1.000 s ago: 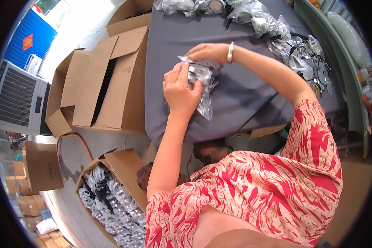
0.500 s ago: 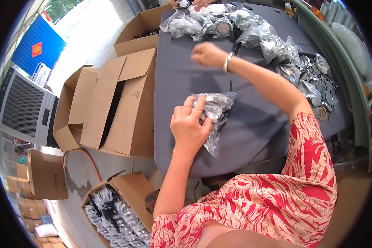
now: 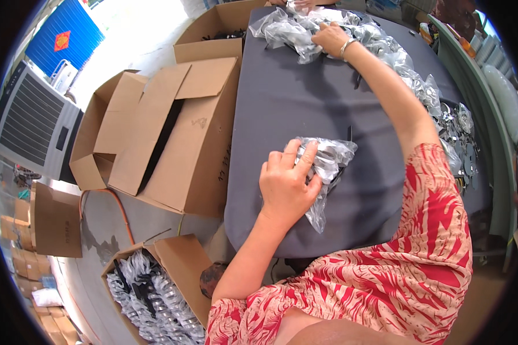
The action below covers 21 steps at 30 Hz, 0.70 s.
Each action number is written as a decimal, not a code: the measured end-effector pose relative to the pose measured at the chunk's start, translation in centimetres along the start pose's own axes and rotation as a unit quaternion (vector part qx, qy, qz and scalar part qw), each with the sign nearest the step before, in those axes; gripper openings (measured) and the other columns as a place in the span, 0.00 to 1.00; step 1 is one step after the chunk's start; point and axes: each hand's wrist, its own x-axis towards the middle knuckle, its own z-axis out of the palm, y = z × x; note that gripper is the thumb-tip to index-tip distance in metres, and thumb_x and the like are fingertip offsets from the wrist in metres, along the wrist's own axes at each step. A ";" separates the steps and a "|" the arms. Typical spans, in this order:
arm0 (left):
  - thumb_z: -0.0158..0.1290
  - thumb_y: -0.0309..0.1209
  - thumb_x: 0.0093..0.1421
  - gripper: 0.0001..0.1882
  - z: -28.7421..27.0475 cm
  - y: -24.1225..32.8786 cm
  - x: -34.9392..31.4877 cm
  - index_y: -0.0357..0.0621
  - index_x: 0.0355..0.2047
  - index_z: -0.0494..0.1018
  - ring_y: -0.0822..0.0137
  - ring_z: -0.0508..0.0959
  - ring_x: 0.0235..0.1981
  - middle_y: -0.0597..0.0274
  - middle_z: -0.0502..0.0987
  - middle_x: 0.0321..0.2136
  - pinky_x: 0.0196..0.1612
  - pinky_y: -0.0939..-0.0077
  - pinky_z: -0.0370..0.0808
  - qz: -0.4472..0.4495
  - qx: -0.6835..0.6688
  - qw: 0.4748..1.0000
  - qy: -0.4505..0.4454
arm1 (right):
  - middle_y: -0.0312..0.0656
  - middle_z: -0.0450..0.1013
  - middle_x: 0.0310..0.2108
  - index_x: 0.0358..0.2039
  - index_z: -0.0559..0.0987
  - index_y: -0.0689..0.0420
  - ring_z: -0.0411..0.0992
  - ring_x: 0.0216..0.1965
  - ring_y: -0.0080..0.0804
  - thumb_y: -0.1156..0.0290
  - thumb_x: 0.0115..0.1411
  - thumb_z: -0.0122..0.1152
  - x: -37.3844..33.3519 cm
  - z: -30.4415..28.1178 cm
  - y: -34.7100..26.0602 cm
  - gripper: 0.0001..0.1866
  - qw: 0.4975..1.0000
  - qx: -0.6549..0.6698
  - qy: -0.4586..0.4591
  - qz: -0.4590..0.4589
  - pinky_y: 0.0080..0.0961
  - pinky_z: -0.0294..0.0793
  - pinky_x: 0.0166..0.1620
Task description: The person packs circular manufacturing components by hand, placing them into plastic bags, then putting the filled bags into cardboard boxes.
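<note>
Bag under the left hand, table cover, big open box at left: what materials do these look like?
Bag: thin clear plastic film, glossy; it crinkles and glints under the left hand.
Table cover: probably grey cloth, matte; no shine, soft drape at the edge.
Box: brown corrugated cardboard, plain matte; folded flaps with raw edges.

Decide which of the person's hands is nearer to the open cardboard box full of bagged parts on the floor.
Left. The left hand presses a clear plastic bag near the table's front edge, above the floor box. The right hand reaches into the bag pile at the table's far end.
</note>
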 end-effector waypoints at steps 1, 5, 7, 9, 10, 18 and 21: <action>0.58 0.33 0.38 0.28 0.0 -0.1 0.1 0.52 0.45 0.73 0.60 0.71 0.32 0.59 0.72 0.43 0.32 0.67 0.69 0.004 0.006 1.000 -0.005 | 0.37 0.74 0.31 0.29 0.75 0.52 0.67 0.44 0.36 0.73 0.49 0.54 -0.5 -0.7 0.4 0.06 0.998 0.039 0.034 -0.024 0.38 0.65 0.45; 0.57 0.34 0.39 0.27 -0.1 -0.8 0.0 0.51 0.45 0.73 0.58 0.71 0.33 0.58 0.72 0.43 0.33 0.66 0.69 0.001 0.011 1.000 -0.002 | 0.42 0.71 0.23 0.35 0.72 0.61 0.70 0.28 0.38 0.75 0.47 0.50 -2.6 -6.3 0.1 0.12 0.940 0.324 0.037 -0.100 0.29 0.69 0.34; 0.57 0.33 0.39 0.27 0.4 -0.7 0.5 0.52 0.44 0.73 0.58 0.71 0.33 0.58 0.72 0.43 0.33 0.66 0.70 0.007 0.000 1.000 -0.003 | 0.50 0.74 0.33 0.37 0.77 0.55 0.73 0.33 0.39 0.67 0.46 0.55 -3.2 -6.7 1.2 0.16 0.927 0.356 0.014 -0.120 0.32 0.70 0.38; 0.56 0.33 0.39 0.25 0.6 -0.7 0.6 0.52 0.43 0.74 0.58 0.71 0.32 0.58 0.72 0.42 0.33 0.66 0.71 0.010 0.004 1.000 0.007 | 0.51 0.74 0.36 0.35 0.79 0.59 0.72 0.36 0.40 0.69 0.48 0.53 -2.9 -7.9 0.7 0.14 0.951 0.269 -0.109 -0.106 0.30 0.71 0.39; 0.56 0.33 0.39 0.25 0.6 -0.9 0.3 0.52 0.43 0.74 0.58 0.71 0.32 0.58 0.72 0.42 0.33 0.66 0.71 0.009 0.004 1.000 -0.001 | 0.51 0.74 0.36 0.35 0.79 0.59 0.72 0.36 0.40 0.69 0.48 0.53 -2.7 -8.6 -1.5 0.14 0.949 0.276 -0.112 -0.105 0.30 0.71 0.39; 0.56 0.33 0.40 0.25 1.1 -0.4 0.3 0.52 0.44 0.74 0.58 0.72 0.33 0.58 0.73 0.43 0.35 0.66 0.72 0.007 0.024 1.000 0.005 | 0.41 0.74 0.29 0.35 0.75 0.65 0.70 0.27 0.29 0.68 0.40 0.58 -5.0 -9.0 -10.7 0.20 0.775 0.466 -0.421 -0.067 0.28 0.70 0.26; 0.56 0.33 0.39 0.26 1.2 -0.4 0.1 0.52 0.44 0.74 0.57 0.72 0.33 0.58 0.72 0.43 0.36 0.65 0.72 0.012 0.023 1.000 0.012 | 0.41 0.74 0.29 0.36 0.75 0.66 0.70 0.28 0.27 0.67 0.42 0.57 -7.0 -7.7 -10.6 0.20 0.708 0.590 -0.375 -0.099 0.26 0.70 0.30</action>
